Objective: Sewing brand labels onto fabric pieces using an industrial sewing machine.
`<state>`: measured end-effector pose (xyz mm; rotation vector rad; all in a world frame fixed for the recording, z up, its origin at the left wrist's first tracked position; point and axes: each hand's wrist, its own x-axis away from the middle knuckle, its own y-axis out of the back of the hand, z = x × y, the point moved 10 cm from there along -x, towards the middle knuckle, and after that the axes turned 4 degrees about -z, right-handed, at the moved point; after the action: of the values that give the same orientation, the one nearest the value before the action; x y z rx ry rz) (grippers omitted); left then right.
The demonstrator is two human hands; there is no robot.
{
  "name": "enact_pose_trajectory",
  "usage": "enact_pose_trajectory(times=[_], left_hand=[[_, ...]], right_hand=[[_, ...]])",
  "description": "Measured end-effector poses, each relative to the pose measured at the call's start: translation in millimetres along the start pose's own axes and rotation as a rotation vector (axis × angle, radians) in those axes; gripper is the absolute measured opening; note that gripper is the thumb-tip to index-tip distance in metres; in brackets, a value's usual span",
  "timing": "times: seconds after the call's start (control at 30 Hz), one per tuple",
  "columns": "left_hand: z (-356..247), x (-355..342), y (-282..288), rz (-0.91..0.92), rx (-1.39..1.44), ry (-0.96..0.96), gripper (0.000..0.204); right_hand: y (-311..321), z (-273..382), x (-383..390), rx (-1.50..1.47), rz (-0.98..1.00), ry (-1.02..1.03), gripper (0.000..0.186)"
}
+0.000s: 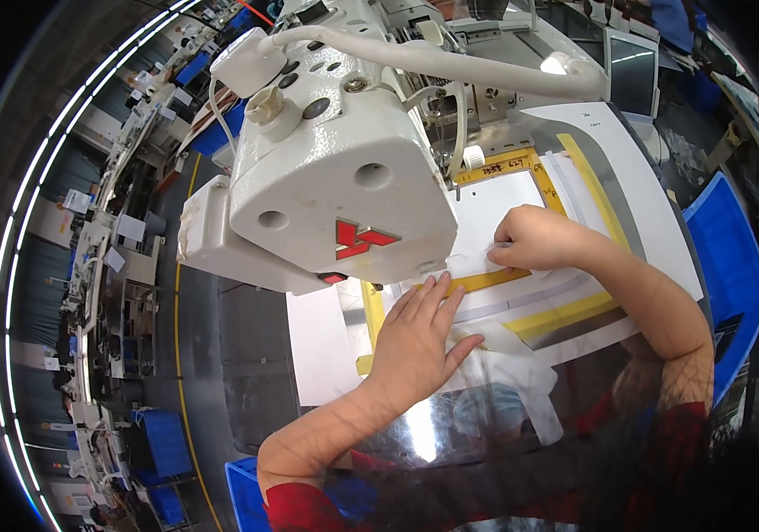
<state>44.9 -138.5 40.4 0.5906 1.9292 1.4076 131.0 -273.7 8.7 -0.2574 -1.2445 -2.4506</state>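
Note:
My left hand lies flat with its fingers spread, fingertips at the near edge of a yellow-bordered frame, close under the head of a white sewing machine. Over a white panel inside that border, my right hand is closed, thumb and fingers pinched together. Whatever sits between those fingertips is too small to make out. A crumpled white cloth or sheet hangs over the near edge, beside my left thumb.
The big machine head covers part of the frame. A screen stands at the far right. Blue bins are at the right and lower left. Beyond the left side runs a floor with a yellow line and rows of other workstations.

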Motion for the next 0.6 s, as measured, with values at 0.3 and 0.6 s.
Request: enact_pose_trajectory(times=[0.3, 0.6], left_hand=[[3.5, -4.3, -0.1, -0.041, 0.072, 0.010, 0.057], [7.8, -5.5, -0.3, -0.043, 0.083, 0.006, 0.057]], right_hand=[[28.6, -20.6, 19.3, 0.192, -0.141, -0.020, 0.031], [43.4, -49.7, 37.9, 0.209, -0.256, -0.073, 0.025]])
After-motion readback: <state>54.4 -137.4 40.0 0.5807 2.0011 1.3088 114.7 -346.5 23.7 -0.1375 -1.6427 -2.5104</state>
